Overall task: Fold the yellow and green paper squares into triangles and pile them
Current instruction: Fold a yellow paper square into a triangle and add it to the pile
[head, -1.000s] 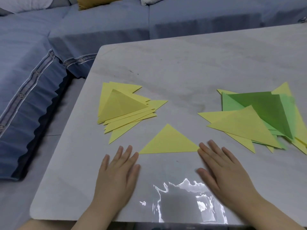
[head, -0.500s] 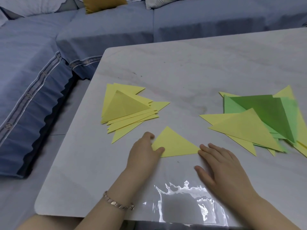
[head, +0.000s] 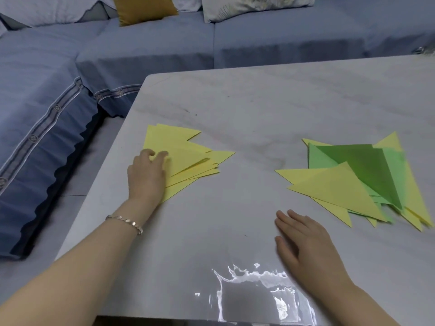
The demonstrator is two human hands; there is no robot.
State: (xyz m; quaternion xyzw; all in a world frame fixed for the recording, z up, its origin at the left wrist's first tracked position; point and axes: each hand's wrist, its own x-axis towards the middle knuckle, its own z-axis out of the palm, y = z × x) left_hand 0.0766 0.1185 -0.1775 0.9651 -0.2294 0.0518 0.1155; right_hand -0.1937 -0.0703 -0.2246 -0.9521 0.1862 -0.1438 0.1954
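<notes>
A pile of folded yellow triangles (head: 181,147) lies at the table's left. My left hand (head: 147,171) is at the pile's left edge, its fingers curled on the corner of the top yellow triangle (head: 188,163), whose fold gapes slightly. My right hand (head: 306,241) rests flat on the table near the front, fingers straight, holding nothing. At the right lies a loose heap of yellow and green paper (head: 357,175), with a yellow triangular sheet on top at its front and a dark green one behind it.
The grey marble table (head: 259,109) has its left edge beside a blue sofa (head: 47,95) that wraps round the back. A bright light glare shows on the table's front edge. A bracelet is on my left wrist.
My left hand took the single yellow triangle from the table's front middle and carried it left onto the yellow pile. My right hand stayed flat near the front.
</notes>
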